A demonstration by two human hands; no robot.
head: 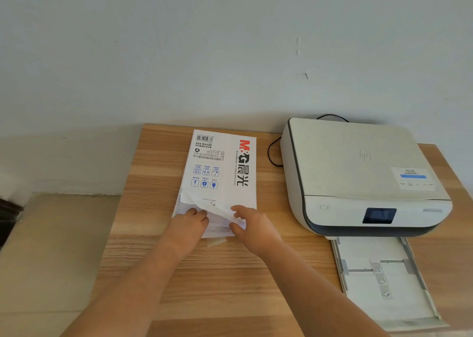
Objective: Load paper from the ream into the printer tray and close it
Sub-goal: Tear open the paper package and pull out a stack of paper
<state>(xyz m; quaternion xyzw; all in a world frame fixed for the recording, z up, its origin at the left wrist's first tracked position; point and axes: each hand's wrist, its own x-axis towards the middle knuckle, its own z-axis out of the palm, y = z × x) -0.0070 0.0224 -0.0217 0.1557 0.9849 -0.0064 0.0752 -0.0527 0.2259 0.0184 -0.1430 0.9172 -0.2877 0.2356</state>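
Ream of paper lies flat on the wooden table, left of the printer, its long side running from near to far and its printed wrapper facing up. The near end of the wrapper is torn open and crumpled, which is probably why both hands work there: that opening is the way to the sheets inside. The left hand rests on the near left corner with its fingers curled and tucked into the torn paper, pinning or parting the wrapper. The right hand pinches a loose flap of wrapper between thumb and fingers at the near right, a narrow grip on that flap alone; I cannot tell whether any sheets are caught in it.

Just to the right, the printer sits against the far wall with its lid down and a dark screen on its near face. Its paper tray is pulled out toward the near edge of the table, open and showing its guides, apparently empty, so it seems ready to take paper. A black cable loops on the table between ream and printer.

No sheets are out yet; loading and closing appear still to come.
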